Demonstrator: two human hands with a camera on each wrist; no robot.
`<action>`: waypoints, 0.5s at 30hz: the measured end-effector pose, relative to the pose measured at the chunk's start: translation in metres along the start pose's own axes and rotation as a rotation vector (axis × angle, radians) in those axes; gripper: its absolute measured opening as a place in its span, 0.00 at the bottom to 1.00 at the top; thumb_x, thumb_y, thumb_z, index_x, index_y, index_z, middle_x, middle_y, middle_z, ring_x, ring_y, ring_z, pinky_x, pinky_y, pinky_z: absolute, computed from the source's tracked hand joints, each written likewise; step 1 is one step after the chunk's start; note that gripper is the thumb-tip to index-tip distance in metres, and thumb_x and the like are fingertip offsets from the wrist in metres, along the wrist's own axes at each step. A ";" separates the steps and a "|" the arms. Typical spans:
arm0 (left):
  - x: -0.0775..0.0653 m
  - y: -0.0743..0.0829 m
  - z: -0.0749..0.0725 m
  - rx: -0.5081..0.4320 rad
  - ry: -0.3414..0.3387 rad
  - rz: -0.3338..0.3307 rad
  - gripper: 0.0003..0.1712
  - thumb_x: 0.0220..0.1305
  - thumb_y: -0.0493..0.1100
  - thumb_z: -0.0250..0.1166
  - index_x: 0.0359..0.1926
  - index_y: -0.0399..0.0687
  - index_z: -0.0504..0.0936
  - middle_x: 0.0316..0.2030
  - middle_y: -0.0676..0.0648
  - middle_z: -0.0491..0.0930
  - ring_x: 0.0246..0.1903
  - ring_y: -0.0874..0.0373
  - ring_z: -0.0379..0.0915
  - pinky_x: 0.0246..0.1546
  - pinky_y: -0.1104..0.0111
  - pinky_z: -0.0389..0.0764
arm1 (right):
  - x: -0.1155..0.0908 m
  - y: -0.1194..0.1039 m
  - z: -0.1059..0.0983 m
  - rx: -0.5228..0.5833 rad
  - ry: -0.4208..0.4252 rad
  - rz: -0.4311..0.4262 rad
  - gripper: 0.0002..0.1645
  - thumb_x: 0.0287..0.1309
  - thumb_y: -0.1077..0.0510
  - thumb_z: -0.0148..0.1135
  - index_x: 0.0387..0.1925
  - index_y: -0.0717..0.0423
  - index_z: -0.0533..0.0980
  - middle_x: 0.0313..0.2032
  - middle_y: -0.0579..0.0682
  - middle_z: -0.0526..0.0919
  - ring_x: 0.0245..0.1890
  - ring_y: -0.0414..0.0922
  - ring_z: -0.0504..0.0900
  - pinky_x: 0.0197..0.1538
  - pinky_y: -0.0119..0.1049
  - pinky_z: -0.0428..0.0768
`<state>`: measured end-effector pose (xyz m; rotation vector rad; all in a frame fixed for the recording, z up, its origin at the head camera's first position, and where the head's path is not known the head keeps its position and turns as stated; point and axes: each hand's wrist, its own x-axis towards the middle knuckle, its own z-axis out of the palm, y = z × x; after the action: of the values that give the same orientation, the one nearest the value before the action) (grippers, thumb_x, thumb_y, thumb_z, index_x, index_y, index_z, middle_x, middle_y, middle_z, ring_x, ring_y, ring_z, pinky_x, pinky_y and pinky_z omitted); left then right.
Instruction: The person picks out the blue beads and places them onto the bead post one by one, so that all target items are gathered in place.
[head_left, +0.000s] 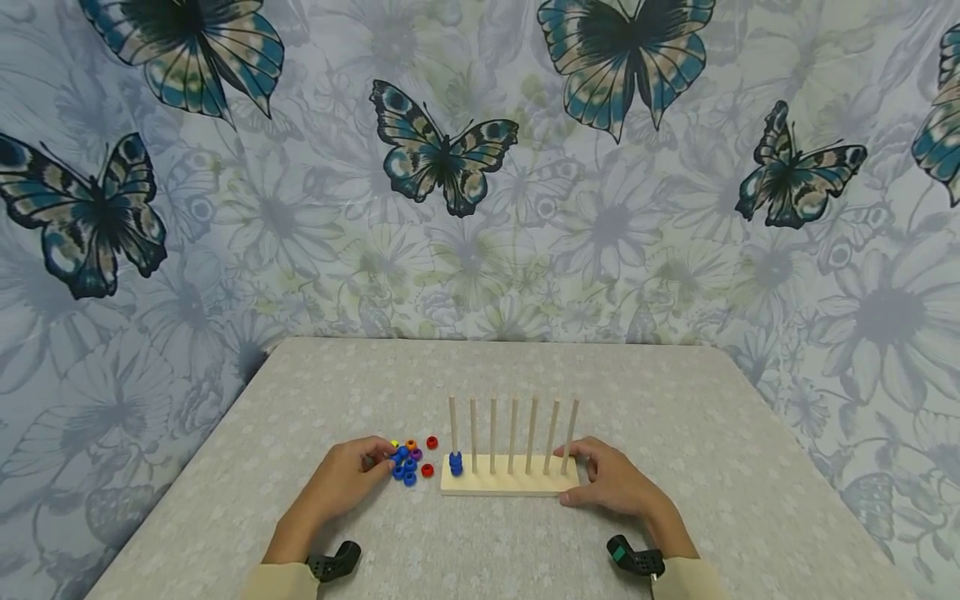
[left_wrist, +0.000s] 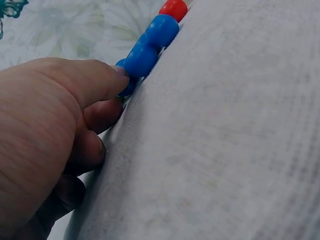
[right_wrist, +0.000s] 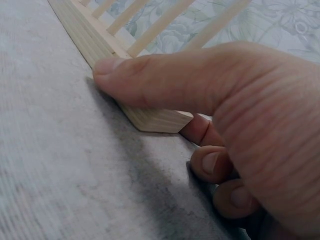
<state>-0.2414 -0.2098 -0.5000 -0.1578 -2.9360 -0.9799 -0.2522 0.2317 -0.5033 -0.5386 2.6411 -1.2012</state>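
My left hand [head_left: 347, 477] is at the left edge of a small pile of blue beads [head_left: 409, 478]. In the left wrist view, its thumb and forefinger close on a blue bead [left_wrist: 129, 88] that is mostly hidden behind the thumb. My right hand [head_left: 611, 482] grips the right end of a light wooden peg stand [head_left: 498, 487], thumb along the front edge and fingers behind. The stand carries a row of several upright pegs. Blue beads [head_left: 456, 464] are stacked at the foot of its leftmost peg; the other pegs are bare.
Red beads [head_left: 432, 442], an orange bead [head_left: 411, 445], a purple bead [head_left: 417, 454] and a yellow bead [head_left: 395, 444] lie around the blue ones, left of the stand. A pale patterned cloth [head_left: 495, 550] covers the table. Behind it hangs a butterfly-print curtain [head_left: 480, 275].
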 end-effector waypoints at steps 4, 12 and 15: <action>0.000 -0.001 0.000 0.002 -0.004 -0.005 0.08 0.64 0.47 0.70 0.44 0.62 0.85 0.31 0.61 0.81 0.28 0.64 0.72 0.32 0.71 0.73 | 0.000 -0.001 0.000 0.000 -0.001 0.001 0.37 0.40 0.43 0.82 0.56 0.33 0.78 0.42 0.46 0.75 0.26 0.39 0.67 0.28 0.31 0.69; 0.001 0.000 -0.001 0.007 0.005 0.011 0.07 0.65 0.48 0.69 0.44 0.62 0.85 0.31 0.62 0.82 0.28 0.65 0.71 0.31 0.71 0.72 | 0.000 -0.002 0.000 -0.005 0.005 0.009 0.37 0.40 0.43 0.83 0.56 0.34 0.79 0.42 0.46 0.75 0.27 0.39 0.67 0.28 0.31 0.69; 0.000 0.001 -0.001 0.014 0.005 0.010 0.07 0.66 0.47 0.68 0.44 0.61 0.85 0.31 0.62 0.82 0.27 0.64 0.70 0.30 0.71 0.72 | 0.000 -0.002 0.000 -0.005 0.004 0.014 0.37 0.40 0.43 0.83 0.56 0.33 0.78 0.41 0.46 0.75 0.27 0.39 0.67 0.28 0.31 0.69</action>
<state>-0.2415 -0.2096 -0.4992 -0.1696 -2.9337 -0.9560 -0.2518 0.2304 -0.5020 -0.5182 2.6476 -1.1927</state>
